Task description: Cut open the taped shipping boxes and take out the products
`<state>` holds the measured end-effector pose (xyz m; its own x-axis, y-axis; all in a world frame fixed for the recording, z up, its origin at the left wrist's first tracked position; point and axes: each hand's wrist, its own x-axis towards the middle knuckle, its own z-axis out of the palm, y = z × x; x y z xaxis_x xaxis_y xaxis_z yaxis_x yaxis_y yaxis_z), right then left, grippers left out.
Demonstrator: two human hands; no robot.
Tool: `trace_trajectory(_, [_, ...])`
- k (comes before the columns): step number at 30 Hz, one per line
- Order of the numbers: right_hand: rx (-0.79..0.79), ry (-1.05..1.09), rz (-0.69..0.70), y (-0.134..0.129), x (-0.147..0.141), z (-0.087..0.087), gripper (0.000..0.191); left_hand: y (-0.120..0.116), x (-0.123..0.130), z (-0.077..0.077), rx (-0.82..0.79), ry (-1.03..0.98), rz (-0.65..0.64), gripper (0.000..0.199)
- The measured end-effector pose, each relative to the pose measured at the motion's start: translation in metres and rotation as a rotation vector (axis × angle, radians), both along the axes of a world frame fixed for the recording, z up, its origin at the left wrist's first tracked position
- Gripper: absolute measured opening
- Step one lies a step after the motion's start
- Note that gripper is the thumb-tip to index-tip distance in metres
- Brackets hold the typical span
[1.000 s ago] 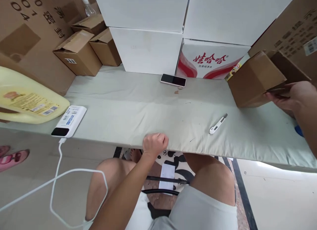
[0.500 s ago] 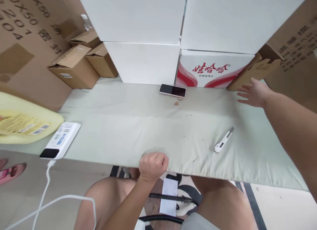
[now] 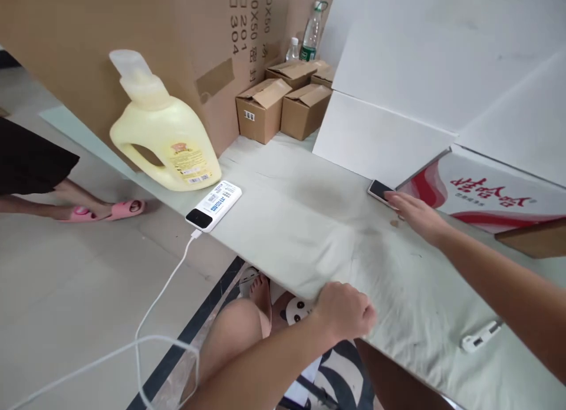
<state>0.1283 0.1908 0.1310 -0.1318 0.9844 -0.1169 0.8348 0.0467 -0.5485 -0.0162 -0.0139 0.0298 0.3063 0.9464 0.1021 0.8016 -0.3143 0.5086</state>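
Observation:
My left hand (image 3: pixel 345 308) is curled into a fist and rests on the front edge of the cloth-covered table (image 3: pixel 287 221). No object shows in it. My right hand (image 3: pixel 418 215) reaches over the table with its fingers stretched out. Its fingertips overlap the right part of a smartphone (image 3: pixel 378 189) that lies dark screen up; whether they touch it I cannot tell. Small brown scraps (image 3: pixel 395 223) lie close to that hand. Under my right forearm is a white utility knife (image 3: pixel 480 337), its far end hidden by the arm.
A yellow jug (image 3: pixel 177 133) and a white power bank (image 3: pixel 216 205) with a white cable (image 3: pixel 165 286) sit at the left. Small cardboard boxes (image 3: pixel 264 112) and bottles (image 3: pixel 312 33) stand behind. White cartons (image 3: pixel 398 68) line the back. Another person's feet in pink sandals (image 3: pixel 126 210) are at left.
The view has turned left, bringing the whole jug and another person's legs into sight. My right hand has moved from beside the cardboard box at right to the smartphone. My left fist stays at the table edge.

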Motion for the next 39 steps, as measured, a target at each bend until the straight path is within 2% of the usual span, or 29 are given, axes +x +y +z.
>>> trace_trajectory(3, [0.003,-0.106,0.218,0.018,-0.096,0.003,0.052,0.017,-0.026,0.023,-0.164,-0.098,-0.037,0.026])
trace_trajectory(6, [0.129,-0.17,0.425,0.043,-0.192,0.003,0.053,0.036,-0.057,0.036,-0.234,-0.193,0.006,0.029])
trace_trajectory(8, [0.234,-0.181,0.501,0.063,-0.251,0.001,0.055,0.046,-0.074,0.039,-0.277,-0.251,0.063,0.033])
trace_trajectory(11, [0.361,-0.165,0.523,0.094,-0.328,0.002,0.059,0.055,-0.09,0.04,-0.347,-0.345,0.138,0.044])
trace_trajectory(15, [0.366,-0.213,0.489,0.126,-0.396,0.005,0.068,0.062,-0.101,0.039,-0.421,-0.472,0.175,0.049])
trace_trajectory(17, [0.372,-0.259,0.468,0.137,-0.415,0.005,0.07,0.064,-0.106,0.039,-0.416,-0.505,0.173,0.048])
trace_trajectory(20, [0.39,-0.288,0.448,0.143,-0.424,0.004,0.066,0.066,-0.113,0.04,-0.4,-0.524,0.188,0.048])
trace_trajectory(24, [0.391,-0.363,0.414,0.135,-0.406,0.01,0.061,0.065,-0.118,0.043,-0.424,-0.558,0.228,0.051])
trace_trajectory(26, [0.405,-0.399,0.408,0.124,-0.383,0.014,0.061,0.065,-0.117,0.043,-0.394,-0.588,0.252,0.05])
trace_trajectory(28, [0.437,-0.396,0.427,0.108,-0.348,0.015,0.062,0.064,-0.115,0.042,-0.304,-0.633,0.307,0.05])
trace_trajectory(31, [0.513,-0.295,0.48,0.068,-0.271,0.009,0.061,0.062,-0.115,0.041,-0.035,-0.685,0.462,0.046])
trace_trajectory(34, [0.571,-0.082,0.496,0.005,-0.172,-0.004,0.057,0.059,-0.12,0.039,0.285,-0.771,0.6,0.039])
trace_trajectory(36, [0.626,0.07,0.388,-0.046,-0.104,-0.014,0.053,0.06,-0.122,0.037,0.448,-0.855,0.668,0.035])
trace_trajectory(39, [0.687,0.302,0.084,-0.123,-0.017,-0.032,0.055,0.067,-0.115,0.031,0.573,-0.94,0.688,0.025])
